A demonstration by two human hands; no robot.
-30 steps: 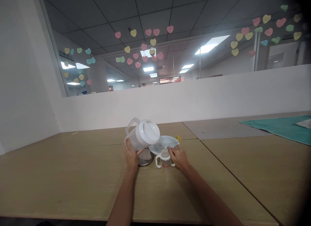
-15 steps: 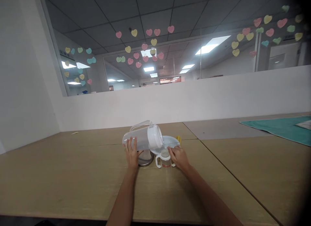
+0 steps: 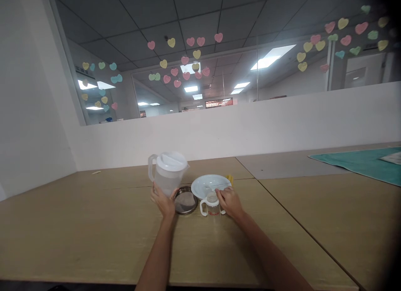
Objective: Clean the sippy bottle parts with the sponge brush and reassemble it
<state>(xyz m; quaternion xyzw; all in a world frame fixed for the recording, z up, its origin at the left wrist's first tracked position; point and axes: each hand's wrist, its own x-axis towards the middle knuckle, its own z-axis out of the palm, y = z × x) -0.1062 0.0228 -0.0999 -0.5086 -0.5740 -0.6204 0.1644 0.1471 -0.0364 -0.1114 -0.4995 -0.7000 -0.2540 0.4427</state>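
My left hand (image 3: 163, 202) grips the lower body of a clear plastic pitcher (image 3: 167, 173) with a white lid and handle, holding it upright just above the wooden table (image 3: 94, 224). My right hand (image 3: 230, 202) rests closed against a small clear cup (image 3: 211, 204) with white handles and red print, steadying it on the table. A round metal strainer (image 3: 185, 201) lies flat between the two hands. Behind the cup sits a white plate (image 3: 210, 184), with something yellow (image 3: 230, 179) at its far right edge.
A low white partition wall (image 3: 250, 128) runs behind the table, with glass above it covered in coloured heart stickers. A teal mat (image 3: 363, 163) lies at the far right of the table. A white wall closes off the left side.
The pitcher was tilted sideways with its lid over the cup; my left hand has swung it back upright and to the left. My right hand and the cup stayed put.
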